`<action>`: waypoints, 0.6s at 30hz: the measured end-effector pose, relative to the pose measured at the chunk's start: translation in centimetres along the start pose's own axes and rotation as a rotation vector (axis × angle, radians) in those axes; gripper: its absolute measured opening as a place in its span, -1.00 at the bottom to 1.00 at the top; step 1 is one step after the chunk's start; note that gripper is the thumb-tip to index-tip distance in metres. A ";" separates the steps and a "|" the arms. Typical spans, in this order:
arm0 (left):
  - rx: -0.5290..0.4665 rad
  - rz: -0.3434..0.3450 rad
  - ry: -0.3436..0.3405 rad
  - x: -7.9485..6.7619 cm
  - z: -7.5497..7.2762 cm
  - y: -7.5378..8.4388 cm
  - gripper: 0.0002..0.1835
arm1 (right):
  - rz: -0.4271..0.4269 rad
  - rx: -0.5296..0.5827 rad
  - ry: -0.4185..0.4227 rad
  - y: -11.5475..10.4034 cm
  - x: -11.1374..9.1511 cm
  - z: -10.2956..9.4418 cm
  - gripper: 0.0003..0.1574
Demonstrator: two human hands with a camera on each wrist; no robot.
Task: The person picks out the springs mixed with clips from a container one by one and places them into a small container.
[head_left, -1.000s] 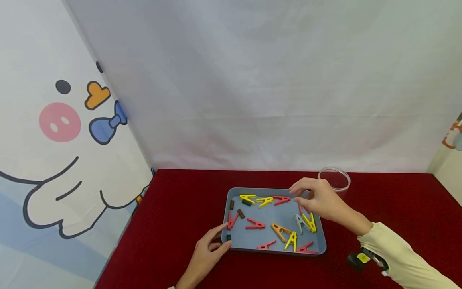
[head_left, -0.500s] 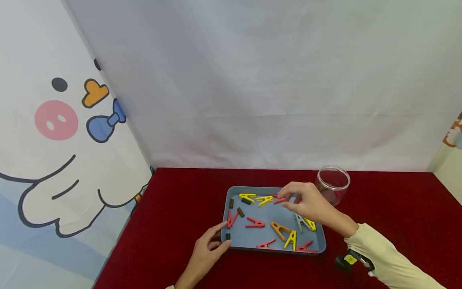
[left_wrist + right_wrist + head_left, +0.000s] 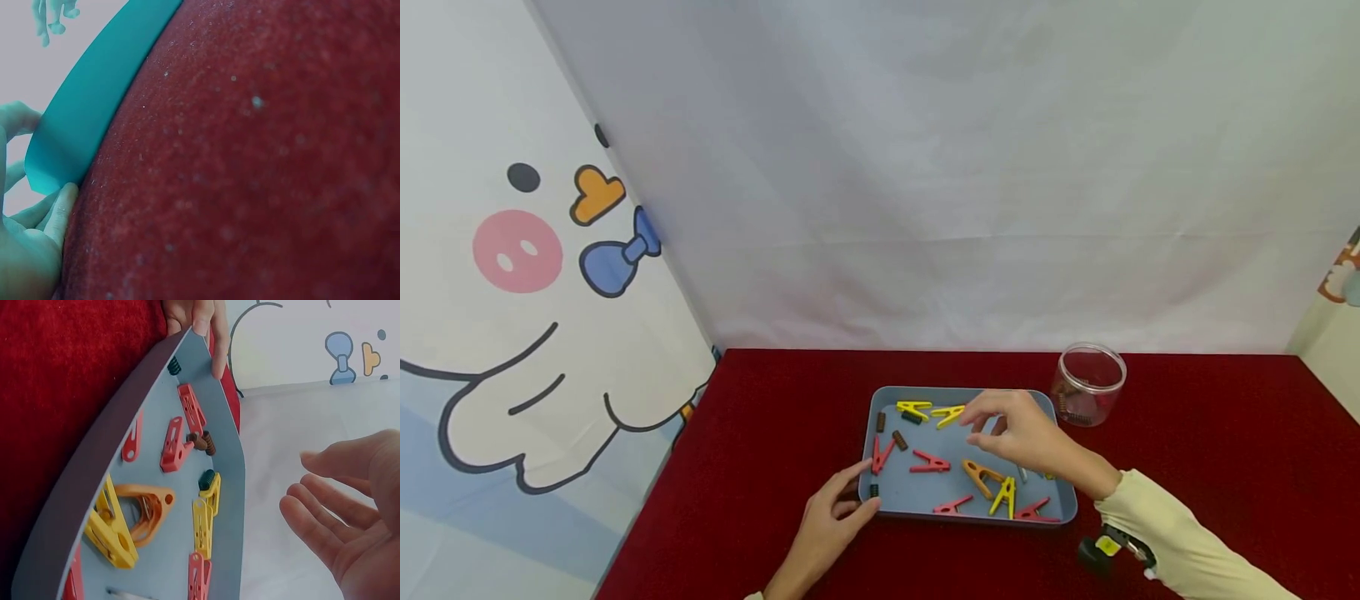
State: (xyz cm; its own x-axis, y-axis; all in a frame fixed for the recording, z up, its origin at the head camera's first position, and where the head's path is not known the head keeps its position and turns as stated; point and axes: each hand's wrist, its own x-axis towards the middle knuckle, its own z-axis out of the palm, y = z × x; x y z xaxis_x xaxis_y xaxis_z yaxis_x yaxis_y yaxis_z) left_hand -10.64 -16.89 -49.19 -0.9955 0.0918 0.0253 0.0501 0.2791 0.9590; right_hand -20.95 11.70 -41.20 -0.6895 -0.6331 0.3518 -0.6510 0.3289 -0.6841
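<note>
A shallow blue-grey tray (image 3: 917,487) holds red, yellow, orange and grey clothespins, along with brown and dark green coil springs. My left hand (image 3: 827,525) holds the tray's near left corner, its thumb and fingers on either side of the wall, as the left wrist view also shows. Over the tray's right half hovers my right hand (image 3: 1022,429), fingers loosely bent and nothing between them. Closest to its fingertips is a yellow clothespin (image 3: 950,415). The hand hides part of the tray's right side. An orange clothespin (image 3: 147,509) shows its spring in the right wrist view.
A clear round jar (image 3: 1088,387) stands behind the tray's right corner, with several springs and something red inside. Dark red cloth (image 3: 790,417) covers the table. A pale curtain (image 3: 962,208) hangs at the back, and a printed cartoon sheet at the left.
My right hand has moved left and slightly down from the tray's far right corner, uncovering the jar. My left hand stays at the tray corner.
</note>
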 end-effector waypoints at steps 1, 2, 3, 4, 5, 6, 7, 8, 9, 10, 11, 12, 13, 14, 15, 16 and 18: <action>0.000 -0.004 -0.002 0.0 0.0 0.1 -0.43 | -0.003 0.002 0.000 0.0 0.0 0.1 -0.73; 0.002 -0.001 -0.003 0.0 0.0 0.1 -0.43 | -0.007 0.003 -0.001 0.0 0.1 0.3 -0.73; 0.003 -0.005 -0.003 0.0 0.0 0.1 -0.43 | -0.009 0.004 -0.001 0.0 0.1 0.4 -0.73; 0.002 -0.003 0.000 0.1 0.0 -0.5 -0.43 | -0.003 0.008 -0.005 -0.1 0.2 0.5 -0.73; 0.003 -0.001 0.004 0.2 0.0 -0.9 -0.43 | -0.003 0.011 -0.009 -0.1 0.2 0.7 -0.74; 0.006 0.002 0.007 0.2 0.1 -1.3 -0.43 | 0.001 0.013 -0.013 -0.1 0.2 0.8 -0.75; 0.011 0.006 0.010 0.2 0.1 -1.4 -0.43 | 0.005 0.016 -0.016 -0.2 0.3 0.9 -0.75; 0.011 0.006 0.011 0.2 0.1 -1.6 -0.43 | 0.009 0.019 -0.019 -0.2 0.3 1.0 -0.77; 0.007 0.005 0.012 0.3 0.1 -1.6 -0.43 | 0.011 0.020 -0.022 -0.2 0.3 1.1 -0.78; 0.007 0.005 0.013 0.3 0.1 -1.6 -0.43 | 0.013 0.023 -0.026 -0.3 0.3 1.2 -0.79; 0.007 0.003 0.013 0.3 0.1 -1.6 -0.43 | 0.015 0.026 -0.029 -0.3 0.3 1.3 -0.79; 0.008 0.002 0.014 0.3 0.1 -1.6 -0.43 | 0.021 0.032 -0.031 -0.3 0.3 1.4 -0.80; 0.010 0.001 0.014 0.3 0.1 -1.6 -0.43 | 0.024 0.037 -0.035 -0.3 0.3 1.5 -0.80; 0.011 0.004 0.015 0.3 0.1 -1.6 -0.43 | 0.026 0.039 -0.038 -0.2 0.4 1.7 -0.80; 0.011 0.005 0.016 0.3 0.1 -1.6 -0.43 | 0.026 0.046 -0.041 -0.2 0.4 1.8 -0.80; 0.011 0.006 0.016 0.3 0.1 -1.6 -0.43 | 0.027 0.051 -0.044 -0.2 0.5 1.9 -0.80; 0.014 0.011 0.019 0.3 0.1 -1.6 -0.43 | 0.029 0.057 -0.048 -0.1 0.6 2.2 -0.80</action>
State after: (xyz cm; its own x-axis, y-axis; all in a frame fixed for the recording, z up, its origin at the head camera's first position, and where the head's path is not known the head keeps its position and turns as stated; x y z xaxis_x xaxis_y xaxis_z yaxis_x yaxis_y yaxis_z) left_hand -10.97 -17.19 -50.73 -0.9962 0.0767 0.0417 0.0624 0.2911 0.9547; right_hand -20.56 9.78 -42.31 -0.6911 -0.6569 0.3014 -0.6110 0.3082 -0.7292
